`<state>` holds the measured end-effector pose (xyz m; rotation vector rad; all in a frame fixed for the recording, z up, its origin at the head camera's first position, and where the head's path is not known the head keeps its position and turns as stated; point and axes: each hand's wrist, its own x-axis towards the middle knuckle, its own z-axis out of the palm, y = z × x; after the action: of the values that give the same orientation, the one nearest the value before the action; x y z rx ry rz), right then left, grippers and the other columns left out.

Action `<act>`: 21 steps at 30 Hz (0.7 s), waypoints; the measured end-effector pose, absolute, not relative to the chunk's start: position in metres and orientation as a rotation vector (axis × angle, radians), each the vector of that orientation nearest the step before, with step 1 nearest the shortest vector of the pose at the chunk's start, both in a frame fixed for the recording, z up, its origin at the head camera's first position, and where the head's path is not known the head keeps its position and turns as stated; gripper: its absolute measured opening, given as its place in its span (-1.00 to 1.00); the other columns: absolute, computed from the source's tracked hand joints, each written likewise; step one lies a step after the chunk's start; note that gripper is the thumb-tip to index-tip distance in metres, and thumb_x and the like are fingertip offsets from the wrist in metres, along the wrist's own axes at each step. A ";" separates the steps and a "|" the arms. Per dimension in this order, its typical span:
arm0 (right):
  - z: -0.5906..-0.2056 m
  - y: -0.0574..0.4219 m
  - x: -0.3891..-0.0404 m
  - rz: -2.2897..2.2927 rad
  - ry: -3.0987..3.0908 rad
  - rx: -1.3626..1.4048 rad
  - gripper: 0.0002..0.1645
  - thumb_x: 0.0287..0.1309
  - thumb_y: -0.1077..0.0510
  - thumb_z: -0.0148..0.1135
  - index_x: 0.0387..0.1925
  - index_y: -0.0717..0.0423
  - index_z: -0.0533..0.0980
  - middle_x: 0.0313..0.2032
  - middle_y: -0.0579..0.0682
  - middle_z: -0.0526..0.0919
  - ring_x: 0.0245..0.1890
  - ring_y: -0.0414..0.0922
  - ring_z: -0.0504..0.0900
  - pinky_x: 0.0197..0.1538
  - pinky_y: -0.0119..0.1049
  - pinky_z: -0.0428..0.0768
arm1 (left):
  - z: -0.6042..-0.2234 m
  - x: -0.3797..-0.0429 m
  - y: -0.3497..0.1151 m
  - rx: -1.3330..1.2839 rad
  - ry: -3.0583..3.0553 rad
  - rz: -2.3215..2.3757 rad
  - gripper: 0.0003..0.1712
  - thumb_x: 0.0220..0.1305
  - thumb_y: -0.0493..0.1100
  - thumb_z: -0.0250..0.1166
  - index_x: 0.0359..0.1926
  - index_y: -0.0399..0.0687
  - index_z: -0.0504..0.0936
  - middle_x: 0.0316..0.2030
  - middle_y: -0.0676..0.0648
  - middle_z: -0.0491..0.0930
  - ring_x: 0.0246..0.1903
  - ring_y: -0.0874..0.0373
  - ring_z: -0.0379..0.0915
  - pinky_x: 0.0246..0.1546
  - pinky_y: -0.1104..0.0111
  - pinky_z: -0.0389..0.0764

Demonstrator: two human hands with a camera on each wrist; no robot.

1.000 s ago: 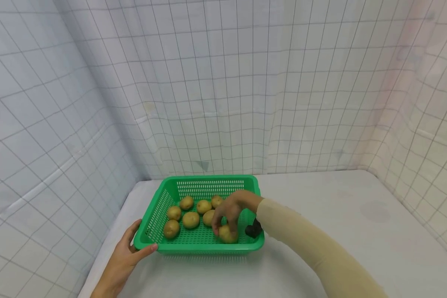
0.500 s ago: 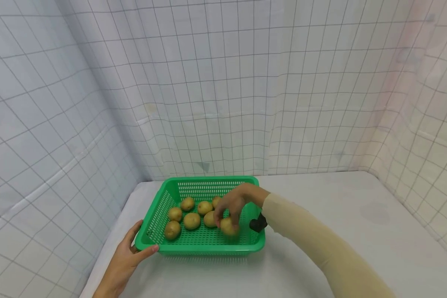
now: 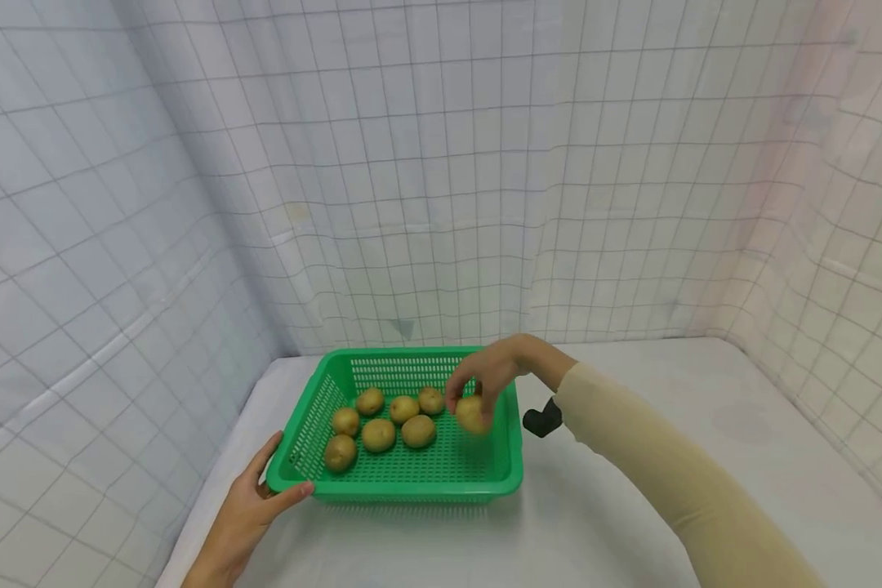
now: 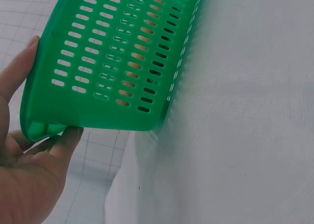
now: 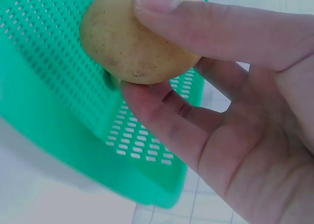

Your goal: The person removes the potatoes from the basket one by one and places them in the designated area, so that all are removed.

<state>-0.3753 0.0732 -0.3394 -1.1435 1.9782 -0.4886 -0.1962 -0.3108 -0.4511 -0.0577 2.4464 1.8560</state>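
Observation:
My right hand [image 3: 491, 371] pinches a yellow-brown potato [image 3: 472, 415] between thumb and fingers, over the right side of a green slotted plastic basket [image 3: 412, 490]. Seen from the right wrist, the potato [image 5: 132, 42] sits between the thumb on top and the fingertips below. My left hand [image 3: 244, 506] grips the basket's front left corner, thumb on the front rim and fingers at the left side. In the left wrist view the left hand [image 4: 37, 170] holds the basket [image 4: 98, 109] at its rim. Several other potatoes [image 3: 378, 435] lie on the basket floor, toward its left and middle.
The basket stands on a table with a white cover [image 3: 647, 425], near its left side. White cloth with a grid of dark lines [image 3: 441, 163] hangs behind and at both sides. A black device [image 3: 542, 420] hangs at the right wrist.
My right hand has lifted the potato from the front right of the basket floor and moved it up and to the right. The left hand keeps its grip on the basket corner.

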 end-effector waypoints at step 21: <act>-0.321 0.148 -0.384 -0.613 2.134 -0.990 -0.47 0.03 0.35 0.50 0.07 0.01 0.62 0.14 -0.06 0.53 0.18 -0.02 0.44 0.20 -0.16 0.56 | -0.454 -0.198 -0.311 -0.065 2.393 1.848 0.18 0.43 -0.11 0.40 0.69 0.14 -0.31 0.60 -0.33 -0.18 0.44 -0.20 0.07 0.04 0.54 0.50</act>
<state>-0.3837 0.1476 -0.3214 -0.9902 2.1337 -0.6132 -0.1981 -0.3111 -0.4540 -0.0650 2.3931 1.8476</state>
